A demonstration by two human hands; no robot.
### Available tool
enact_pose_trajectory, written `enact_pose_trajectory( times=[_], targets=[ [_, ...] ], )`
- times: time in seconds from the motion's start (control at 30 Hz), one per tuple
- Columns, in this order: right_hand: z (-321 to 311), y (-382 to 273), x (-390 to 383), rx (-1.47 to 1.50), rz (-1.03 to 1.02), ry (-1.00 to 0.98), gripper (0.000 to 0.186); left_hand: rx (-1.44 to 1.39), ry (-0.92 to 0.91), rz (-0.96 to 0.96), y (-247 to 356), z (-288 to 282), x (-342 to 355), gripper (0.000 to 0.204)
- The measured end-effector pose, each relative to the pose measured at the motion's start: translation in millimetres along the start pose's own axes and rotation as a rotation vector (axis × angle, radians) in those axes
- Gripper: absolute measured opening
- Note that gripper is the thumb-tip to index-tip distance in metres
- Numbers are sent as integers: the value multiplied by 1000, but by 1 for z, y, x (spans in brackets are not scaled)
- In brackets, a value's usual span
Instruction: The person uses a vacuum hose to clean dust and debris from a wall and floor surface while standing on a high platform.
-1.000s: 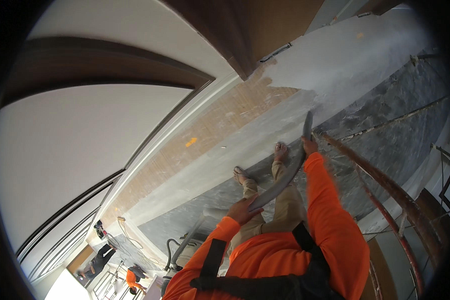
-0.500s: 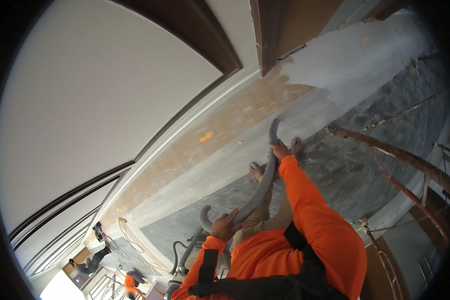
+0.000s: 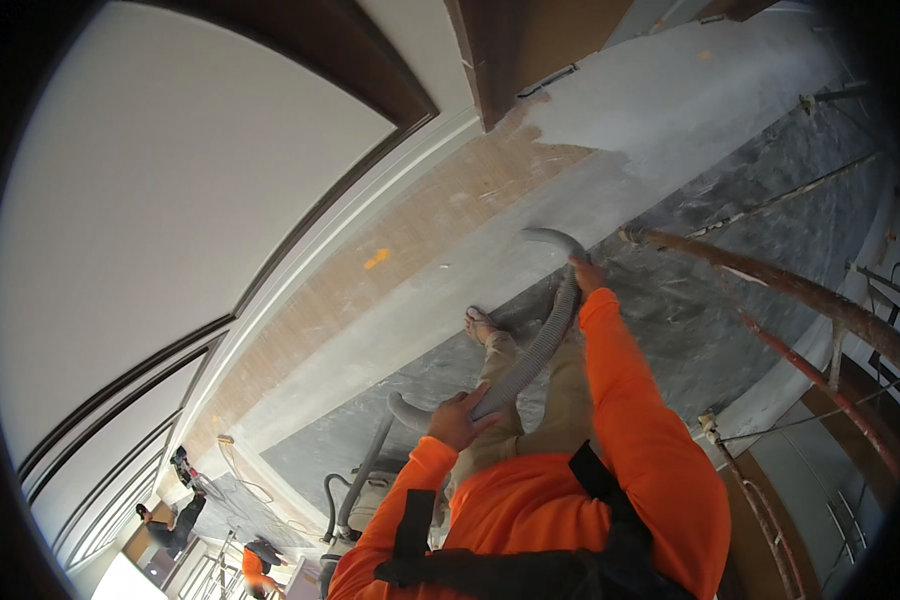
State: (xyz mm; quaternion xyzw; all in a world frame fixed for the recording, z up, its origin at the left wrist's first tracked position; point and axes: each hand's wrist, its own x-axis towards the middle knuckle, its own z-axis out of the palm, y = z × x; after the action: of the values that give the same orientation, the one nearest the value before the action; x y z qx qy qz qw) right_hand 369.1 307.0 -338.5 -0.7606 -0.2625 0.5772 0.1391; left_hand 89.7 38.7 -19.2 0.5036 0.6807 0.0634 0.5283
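Observation:
A grey corrugated vacuum hose runs up the middle, held in both hands. My left hand is closed round it near my waist. Farther forward, my right hand grips it close to its free end, which curves left over the dusty pale strip of floor. Behind my left hand the hose bends back toward the machine at my left side. That machine, a vacuum-like canister with dark tubes, is partly hidden by my left arm.
Rusty scaffold tubes cross the right side. A wall with large white panels lines the left. An orange arrow marks the tan floor strip. A cable lies at lower left, near two other people in the distance.
My right hand has swung to the right with the hose. The hose's end, which pointed forward, now bends left. My view has shifted slightly right, and one foot is now mostly hidden.

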Motion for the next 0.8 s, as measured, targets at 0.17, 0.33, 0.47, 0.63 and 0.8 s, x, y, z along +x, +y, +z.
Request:
enact_pose_trajectory(
  times=[0.17,0.33,0.47,0.63,0.8],
  targets=[
    [-72,-59,-13,-91,-41,92,82,-35,-24,0,45,40,42,74],
    [-156,-62,33,-81,48,182,75,-136,-100,-19,91,77,84,76],
    [-143,-50,27,-140,31,151,72,-74,-128,-103,99,90,81,77],
    [-134,-8,13,-119,107,-22,63,-23,-161,-118,90,82,33,77],
    [-62,27,-55,-36,210,-60,66,18,-139,-191,46,77,-32,76]
  ],
)
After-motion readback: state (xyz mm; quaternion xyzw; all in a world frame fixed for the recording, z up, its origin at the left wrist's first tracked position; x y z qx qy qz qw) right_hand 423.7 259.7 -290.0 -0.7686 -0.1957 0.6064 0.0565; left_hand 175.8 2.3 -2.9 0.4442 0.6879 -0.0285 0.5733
